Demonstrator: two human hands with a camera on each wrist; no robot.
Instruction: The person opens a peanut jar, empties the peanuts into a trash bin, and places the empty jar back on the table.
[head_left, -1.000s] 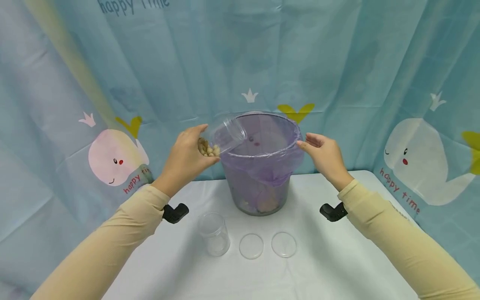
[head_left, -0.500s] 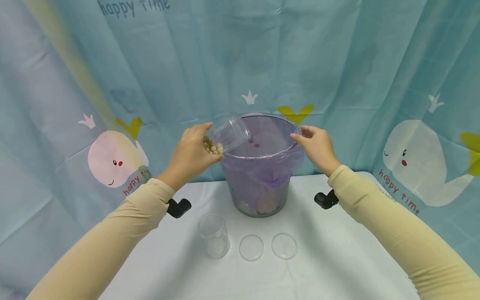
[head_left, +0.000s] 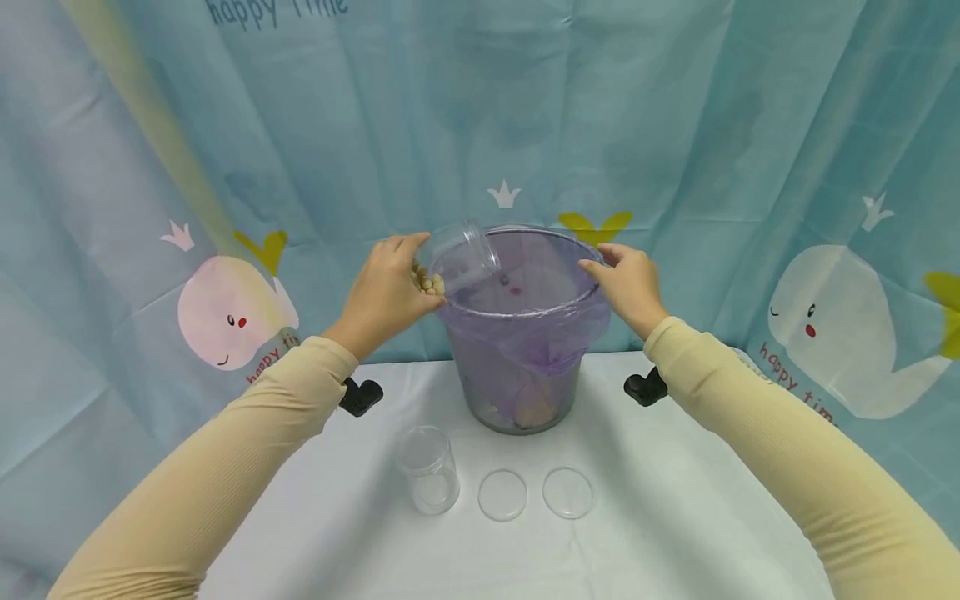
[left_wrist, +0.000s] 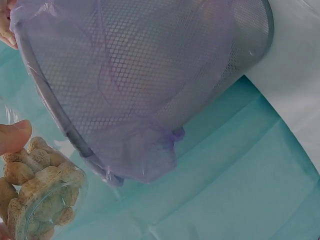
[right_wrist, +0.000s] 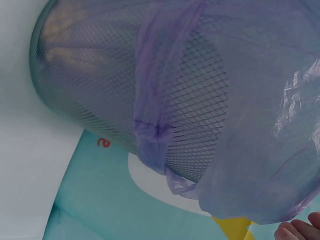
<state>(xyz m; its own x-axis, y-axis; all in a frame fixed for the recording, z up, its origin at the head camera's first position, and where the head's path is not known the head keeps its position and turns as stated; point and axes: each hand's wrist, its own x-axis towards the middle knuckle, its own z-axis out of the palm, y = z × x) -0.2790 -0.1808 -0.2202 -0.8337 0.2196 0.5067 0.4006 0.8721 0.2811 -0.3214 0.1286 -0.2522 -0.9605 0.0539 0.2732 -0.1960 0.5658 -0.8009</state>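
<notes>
My left hand [head_left: 386, 287] grips a clear plastic jar [head_left: 467, 257] by its base. The jar lies tilted on its side, mouth over the left rim of a mesh trash can [head_left: 517, 400]. Unshelled peanuts [left_wrist: 45, 175] sit heaped at the jar's bottom end, partly behind the fingers. A thin purple bag [head_left: 551, 337] lines the can and folds over its rim. At the rim's right side, my right hand [head_left: 632, 287] pinches the lined edge between thumb and fingers; the right wrist view shows only its fingertips [right_wrist: 300, 230].
A second clear jar [head_left: 429, 471] stands on the white table [head_left: 600, 558], left of and in front of the can. Two round clear lids [head_left: 502, 495] lie beside it. A blue patterned curtain [head_left: 465, 108] hangs close behind the can.
The left hand has moved slightly right and up with the jar, bringing its mouth further over the can. The right hand has shifted left along the rim and closed in on it.
</notes>
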